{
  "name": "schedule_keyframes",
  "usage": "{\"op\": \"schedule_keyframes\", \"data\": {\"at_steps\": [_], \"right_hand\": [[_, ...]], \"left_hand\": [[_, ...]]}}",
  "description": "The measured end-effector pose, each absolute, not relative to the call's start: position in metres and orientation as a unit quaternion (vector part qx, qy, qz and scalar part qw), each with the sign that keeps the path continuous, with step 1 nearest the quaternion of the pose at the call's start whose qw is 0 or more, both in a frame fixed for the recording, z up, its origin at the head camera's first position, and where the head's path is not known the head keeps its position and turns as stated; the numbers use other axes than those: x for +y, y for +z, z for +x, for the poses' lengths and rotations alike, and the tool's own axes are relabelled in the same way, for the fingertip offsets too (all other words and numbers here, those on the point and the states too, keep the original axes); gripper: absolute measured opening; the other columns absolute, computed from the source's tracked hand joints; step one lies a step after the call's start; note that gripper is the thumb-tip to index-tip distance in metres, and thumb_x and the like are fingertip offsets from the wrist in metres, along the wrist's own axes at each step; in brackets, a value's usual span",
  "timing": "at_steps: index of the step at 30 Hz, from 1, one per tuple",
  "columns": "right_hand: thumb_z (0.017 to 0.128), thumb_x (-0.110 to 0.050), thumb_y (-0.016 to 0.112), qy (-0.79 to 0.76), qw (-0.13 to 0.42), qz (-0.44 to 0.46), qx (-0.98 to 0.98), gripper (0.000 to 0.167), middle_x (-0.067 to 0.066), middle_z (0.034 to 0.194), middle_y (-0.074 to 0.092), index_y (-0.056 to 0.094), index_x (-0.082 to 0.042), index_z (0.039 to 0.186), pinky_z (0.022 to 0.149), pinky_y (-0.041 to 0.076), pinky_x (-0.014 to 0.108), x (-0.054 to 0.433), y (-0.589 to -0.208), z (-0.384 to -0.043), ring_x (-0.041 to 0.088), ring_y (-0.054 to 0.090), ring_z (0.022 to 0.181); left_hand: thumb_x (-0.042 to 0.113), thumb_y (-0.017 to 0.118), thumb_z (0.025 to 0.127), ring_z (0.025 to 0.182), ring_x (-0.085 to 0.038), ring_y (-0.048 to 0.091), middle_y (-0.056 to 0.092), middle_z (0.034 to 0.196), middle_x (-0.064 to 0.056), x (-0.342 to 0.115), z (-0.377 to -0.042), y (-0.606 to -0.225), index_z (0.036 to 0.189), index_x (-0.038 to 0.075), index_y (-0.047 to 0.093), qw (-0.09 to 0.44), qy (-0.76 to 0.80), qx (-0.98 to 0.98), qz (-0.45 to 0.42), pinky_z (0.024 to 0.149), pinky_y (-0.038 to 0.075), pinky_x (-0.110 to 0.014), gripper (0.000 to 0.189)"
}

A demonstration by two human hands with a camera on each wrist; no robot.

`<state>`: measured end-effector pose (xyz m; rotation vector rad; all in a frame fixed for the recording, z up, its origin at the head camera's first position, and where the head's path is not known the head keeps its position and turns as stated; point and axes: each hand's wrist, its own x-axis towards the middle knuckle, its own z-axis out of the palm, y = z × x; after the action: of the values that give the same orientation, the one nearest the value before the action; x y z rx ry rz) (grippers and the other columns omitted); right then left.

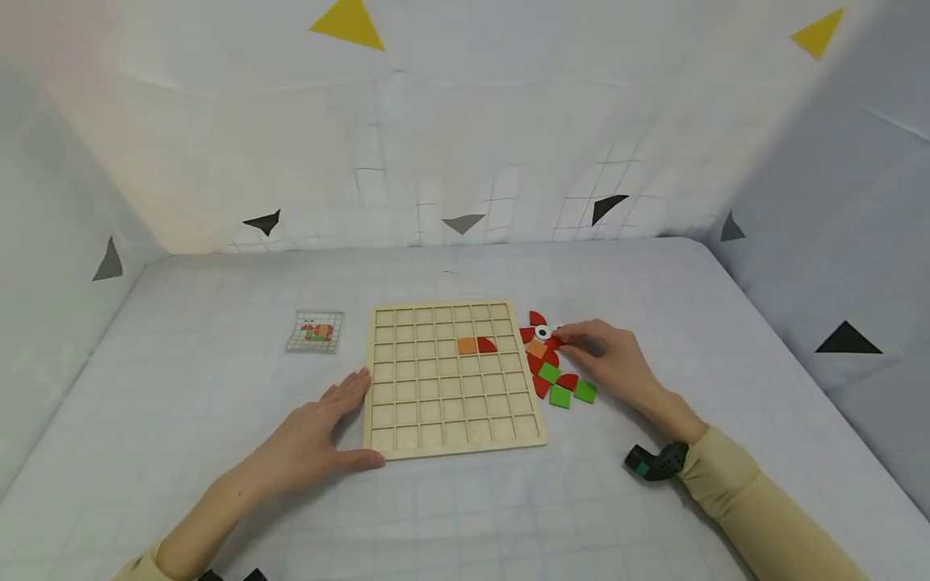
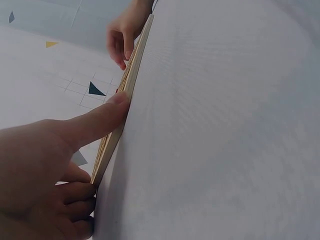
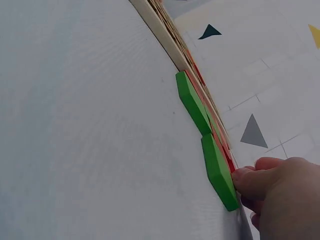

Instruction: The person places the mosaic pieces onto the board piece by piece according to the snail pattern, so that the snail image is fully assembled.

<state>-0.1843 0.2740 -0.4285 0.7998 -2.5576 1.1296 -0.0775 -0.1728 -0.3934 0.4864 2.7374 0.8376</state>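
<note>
A wooden grid board [image 1: 407, 415] lies flat, with an orange square tile [image 1: 467, 346] and a red quarter-circle tile [image 1: 486, 345] set side by side in its cells. My left hand [image 1: 308, 440] rests against the board's left edge, fingers spread and thumb at the near left corner. To the right of the board, my right hand [image 1: 610, 355] reaches to the loose tiles and pinches a red quarter-circle piece [image 1: 555, 343], partly covered by the fingertips. Beside that piece lies a round white eye tile [image 1: 542, 332]. A second eye tile is mostly hidden by the fingers.
Several green square tiles [image 1: 560, 396] and red quarter-circles [image 1: 536, 319] lie by the board's right edge, with another orange square [image 1: 537, 348] among them. A small pattern card [image 1: 316, 332] lies left of the board. White walls surround the table [image 1: 218, 323].
</note>
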Motion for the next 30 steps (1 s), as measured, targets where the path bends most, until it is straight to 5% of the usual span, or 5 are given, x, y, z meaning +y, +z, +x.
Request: {"op": "schedule_keyframes", "data": {"at_steps": [30], "right_hand": [[0.081, -0.006, 0.082, 0.340, 0.141, 0.267, -0.891, 0.031, -0.002, 0.101, 0.072, 0.075, -0.013, 0.111, 0.085, 0.046, 0.018, 0.2707, -0.4275, -0.1829, 0.011, 0.061, 0.094]], "left_hand": [[0.065, 0.077, 0.074, 0.146, -0.042, 0.031, 0.026, 0.164, -0.008, -0.1731, -0.0762, -0.3937, 0.159, 0.010, 0.025, 0.106, 0.287, 0.937, 0.169, 0.114, 0.028, -0.065, 0.113]]}}
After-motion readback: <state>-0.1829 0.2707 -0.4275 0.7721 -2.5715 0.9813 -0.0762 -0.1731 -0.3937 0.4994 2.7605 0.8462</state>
